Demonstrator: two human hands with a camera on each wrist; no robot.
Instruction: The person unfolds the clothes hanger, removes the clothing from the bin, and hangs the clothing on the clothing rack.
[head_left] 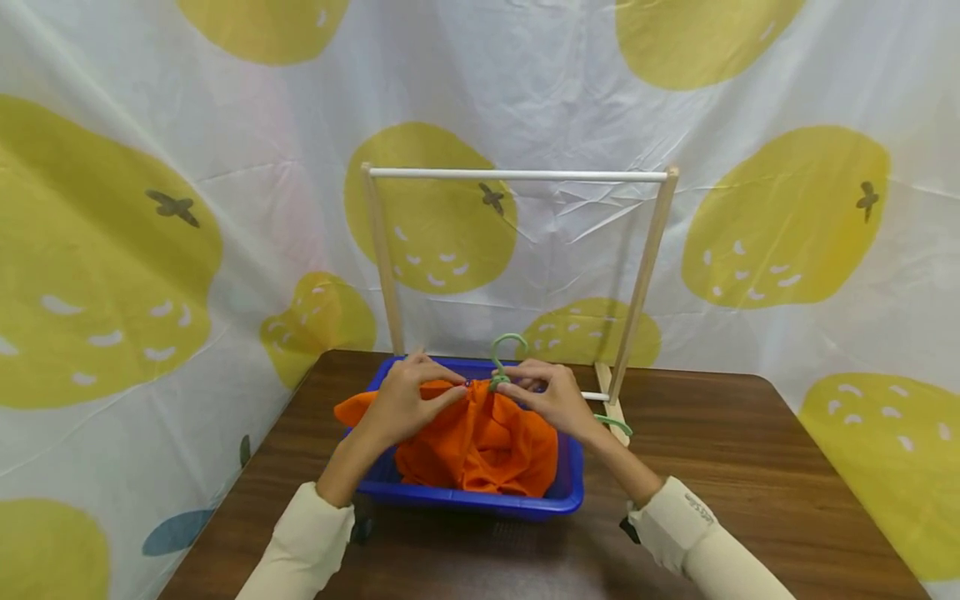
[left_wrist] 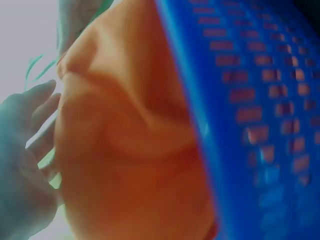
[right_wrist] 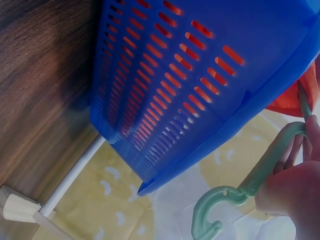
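A crumpled orange garment (head_left: 480, 442) fills the blue basket (head_left: 480, 500), its upper edge lifted above the rim. My left hand (head_left: 408, 396) pinches that edge between thumb and forefinger, beside a small purple spot. In the left wrist view, the orange cloth (left_wrist: 130, 145) covers part of what these fingers touch. Just to the right, my right hand (head_left: 551, 396) grips a green hanger (head_left: 510, 337) below its upright hook. The right wrist view shows one hanger arm (right_wrist: 270, 160) with a curved end sticking out past the hand; the garment hides the other side.
Behind the basket stands a wooden rack with a white top rail (head_left: 517, 175). Its right foot (head_left: 613, 408) rests on the brown wooden table (head_left: 720, 483). A white curtain (head_left: 585, 108) printed with yellow fruit hangs close behind and along the sides.
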